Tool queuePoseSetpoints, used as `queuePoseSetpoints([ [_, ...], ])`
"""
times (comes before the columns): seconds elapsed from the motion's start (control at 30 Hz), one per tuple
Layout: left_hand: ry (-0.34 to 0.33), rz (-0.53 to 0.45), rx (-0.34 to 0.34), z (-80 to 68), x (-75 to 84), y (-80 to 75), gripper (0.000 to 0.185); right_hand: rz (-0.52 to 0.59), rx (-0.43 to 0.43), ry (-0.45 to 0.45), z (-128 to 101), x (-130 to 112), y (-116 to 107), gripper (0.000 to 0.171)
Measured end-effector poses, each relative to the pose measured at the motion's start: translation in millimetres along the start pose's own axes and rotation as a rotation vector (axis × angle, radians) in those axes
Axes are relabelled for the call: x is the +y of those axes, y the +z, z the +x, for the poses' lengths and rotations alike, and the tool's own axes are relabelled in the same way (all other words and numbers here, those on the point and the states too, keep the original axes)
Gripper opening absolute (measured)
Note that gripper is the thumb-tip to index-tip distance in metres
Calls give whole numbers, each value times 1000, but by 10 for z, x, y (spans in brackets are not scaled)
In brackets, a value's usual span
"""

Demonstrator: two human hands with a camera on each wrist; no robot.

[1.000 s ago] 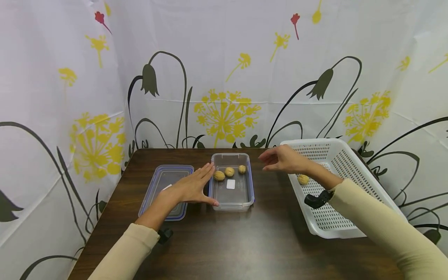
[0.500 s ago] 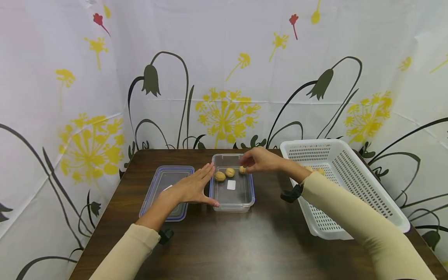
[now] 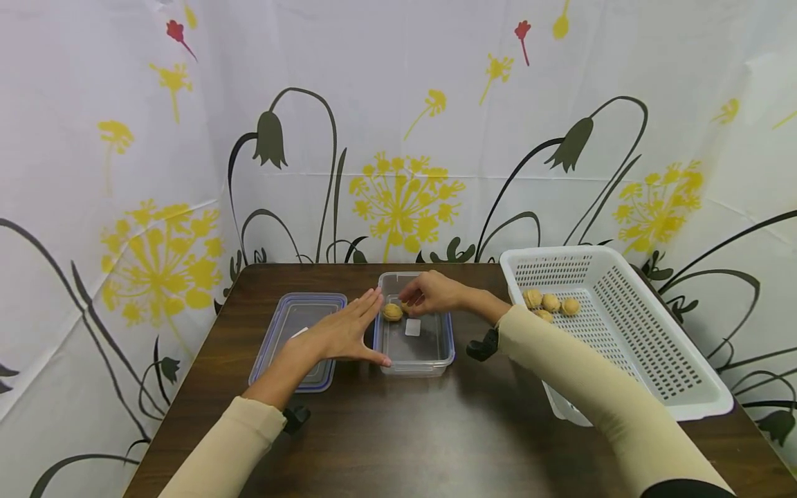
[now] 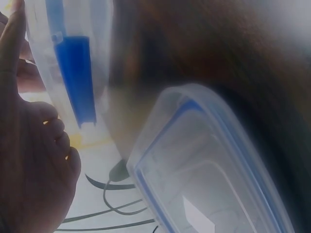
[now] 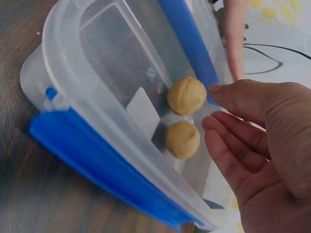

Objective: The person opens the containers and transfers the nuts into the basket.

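Observation:
A clear plastic container [image 3: 429,346] with blue clips stands on the table. My left hand [image 3: 345,332] lies flat along its left side, fingers straight, thumb at the near left corner. Inside the container is a walnut [image 3: 392,312]; my right hand [image 3: 432,292] reaches over the far end and partly covers another. The right wrist view shows two walnuts, an upper walnut [image 5: 187,96] and a lower walnut [image 5: 183,140], beside a white label [image 5: 143,111]. There my right thumb [image 5: 238,97] comes right up to the upper walnut, the thumb and fingers apart with nothing between them.
To the left lies a clear lid [image 3: 299,325] with a blue seal, partly behind my left hand. A white perforated basket [image 3: 672,360] stands on the right with several walnuts [image 3: 551,302] in its far left corner. A patterned curtain [image 3: 398,124] hangs behind the table.
My right hand has moved left from beside the basket to over the container, uncovering several walnuts in the basket. The container's rightmost walnut is now out of sight. My left hand has stayed put.

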State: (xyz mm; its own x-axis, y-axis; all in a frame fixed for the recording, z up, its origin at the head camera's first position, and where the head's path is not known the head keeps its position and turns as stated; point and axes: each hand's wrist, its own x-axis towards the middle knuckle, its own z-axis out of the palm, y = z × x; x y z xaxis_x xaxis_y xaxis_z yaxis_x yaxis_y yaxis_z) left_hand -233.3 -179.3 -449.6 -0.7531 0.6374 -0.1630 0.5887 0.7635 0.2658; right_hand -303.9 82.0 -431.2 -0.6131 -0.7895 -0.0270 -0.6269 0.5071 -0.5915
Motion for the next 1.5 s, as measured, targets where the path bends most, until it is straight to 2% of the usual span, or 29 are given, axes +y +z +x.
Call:
queuePoseSetpoints([
  [0.4,4,-10,-2,-2,-10,-17,133,-47,51,27,134,10,202,43],
  [0.63,-8,-8,-9,9,-14,-2,134,-93,82,16,154,14,268,41],
  [1.0,20,-13,5,8,-18,-12,132,-71,46,-4,135,6,325,35],
  [1.27,16,-31,0,-16,-10,-28,131,-51,33,36,147,-36,380,31],
  [1.5,6,-28,3,-19,1,-22,131,-55,6,78,157,-68,447,36],
])
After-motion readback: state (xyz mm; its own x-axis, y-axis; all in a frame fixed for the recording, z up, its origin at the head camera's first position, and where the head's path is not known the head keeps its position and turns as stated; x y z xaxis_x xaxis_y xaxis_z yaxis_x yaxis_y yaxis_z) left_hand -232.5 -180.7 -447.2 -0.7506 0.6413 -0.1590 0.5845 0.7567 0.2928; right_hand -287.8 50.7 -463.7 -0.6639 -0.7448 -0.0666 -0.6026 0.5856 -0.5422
